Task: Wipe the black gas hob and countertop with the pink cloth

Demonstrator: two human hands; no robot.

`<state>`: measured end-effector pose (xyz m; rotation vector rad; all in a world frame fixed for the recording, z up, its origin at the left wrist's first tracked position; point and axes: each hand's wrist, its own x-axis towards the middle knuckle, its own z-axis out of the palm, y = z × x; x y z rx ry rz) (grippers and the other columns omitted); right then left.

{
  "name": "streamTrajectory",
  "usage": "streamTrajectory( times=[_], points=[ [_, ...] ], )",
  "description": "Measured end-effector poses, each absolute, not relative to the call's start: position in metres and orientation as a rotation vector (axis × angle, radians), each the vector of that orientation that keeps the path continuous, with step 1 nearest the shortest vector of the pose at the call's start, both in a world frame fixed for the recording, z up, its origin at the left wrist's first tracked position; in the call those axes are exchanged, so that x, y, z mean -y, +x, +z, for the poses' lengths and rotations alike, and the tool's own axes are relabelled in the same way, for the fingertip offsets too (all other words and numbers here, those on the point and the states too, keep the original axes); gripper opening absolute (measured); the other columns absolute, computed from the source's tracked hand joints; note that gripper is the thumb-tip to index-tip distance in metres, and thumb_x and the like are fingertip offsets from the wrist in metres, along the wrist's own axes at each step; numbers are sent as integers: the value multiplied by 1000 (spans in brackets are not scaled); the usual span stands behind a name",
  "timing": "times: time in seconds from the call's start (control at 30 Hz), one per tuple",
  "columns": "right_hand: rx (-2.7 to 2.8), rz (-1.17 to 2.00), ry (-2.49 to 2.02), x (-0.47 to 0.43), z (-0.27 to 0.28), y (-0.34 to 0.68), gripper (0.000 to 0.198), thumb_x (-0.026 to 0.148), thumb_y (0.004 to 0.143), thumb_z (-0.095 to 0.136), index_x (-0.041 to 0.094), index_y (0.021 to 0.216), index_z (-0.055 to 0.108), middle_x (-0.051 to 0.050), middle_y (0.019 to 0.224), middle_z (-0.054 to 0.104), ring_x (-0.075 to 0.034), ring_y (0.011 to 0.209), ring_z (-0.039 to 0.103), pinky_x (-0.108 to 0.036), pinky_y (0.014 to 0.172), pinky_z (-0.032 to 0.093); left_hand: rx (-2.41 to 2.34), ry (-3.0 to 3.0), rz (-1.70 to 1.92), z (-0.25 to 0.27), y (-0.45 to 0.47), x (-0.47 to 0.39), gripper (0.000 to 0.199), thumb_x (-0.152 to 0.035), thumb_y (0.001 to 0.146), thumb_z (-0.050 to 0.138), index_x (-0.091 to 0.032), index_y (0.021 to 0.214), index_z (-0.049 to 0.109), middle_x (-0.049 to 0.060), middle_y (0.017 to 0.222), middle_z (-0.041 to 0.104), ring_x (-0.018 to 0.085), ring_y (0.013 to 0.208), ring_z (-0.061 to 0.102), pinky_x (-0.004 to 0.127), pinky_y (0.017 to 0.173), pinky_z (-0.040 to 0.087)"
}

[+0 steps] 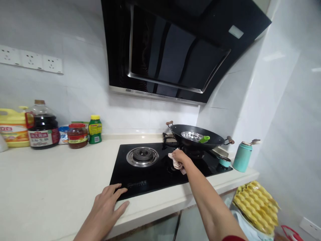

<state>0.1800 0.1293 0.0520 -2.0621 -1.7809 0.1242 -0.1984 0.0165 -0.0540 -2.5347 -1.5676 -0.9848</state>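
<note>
The right hand (179,156) had its grip closed on a crumpled pale cloth (177,164), pressed low against the black glass of the cooktop (150,175), between the left burner (142,154) and the wok (215,138). The left hand (107,201) held nothing; its fingers were spread, with the tips at the cooktop's front left corner and the palm over the worktop (50,187).

The wiping looked to be under way rather than finished, since the cloth was down on the glass. How much had been wiped could not be told: the dark surface showed reflections but no clear line between clean and dirty. The bare left burner lay open to the cloth, while the wok covered much of the right side, so the part beneath it was probably left to do.

Inside the wok were a shiny metal bowl (189,136) and a utensil with a green handle (205,139). A small turquoise cup (225,161) stood on the cooktop's right end, near a turquoise flask (242,156). Farther out, a red-lidded jar (77,136), a green bottle (95,130), a dark sauce bottle (43,125) and a yellow jug (15,132) lined the wall on the left. The black hood (185,57) hung above, and yellow egg trays (255,206) were piled below the worktop at right.
</note>
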Motion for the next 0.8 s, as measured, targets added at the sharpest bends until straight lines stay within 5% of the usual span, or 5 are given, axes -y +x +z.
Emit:
streamTrajectory(
  times=[0.27, 0.47, 0.8],
  points=[
    [1827, 164, -1910, -65, 27, 183, 45, 47, 96, 55, 21, 133, 60, -7, 128, 67, -22, 119, 62, -33, 101, 46, 1597, -2573, -983, -49, -194, -14, 40, -47, 89, 55, -29, 120, 71, 10, 134, 63, 34, 128, 54, 53, 102, 44],
    [1769, -3, -1846, -22, -5, 186, 71, 19, 77, 66, 19, 146, 47, -12, 147, 54, -24, 132, 53, -36, 110, 38, 1594, -2553, -1027, -52, -195, -16, 39, -47, 88, 56, -30, 120, 72, 10, 134, 64, 34, 128, 54, 51, 102, 44],
    [1638, 31, -1661, 31, -26, 207, 52, 14, 70, 49, 21, 121, 60, -8, 120, 68, -25, 110, 63, -38, 100, 47, 1592, -2549, -989, -51, -196, -18, 40, -49, 87, 56, -31, 118, 73, 10, 134, 65, 35, 128, 56, 53, 102, 46]
  ],
)
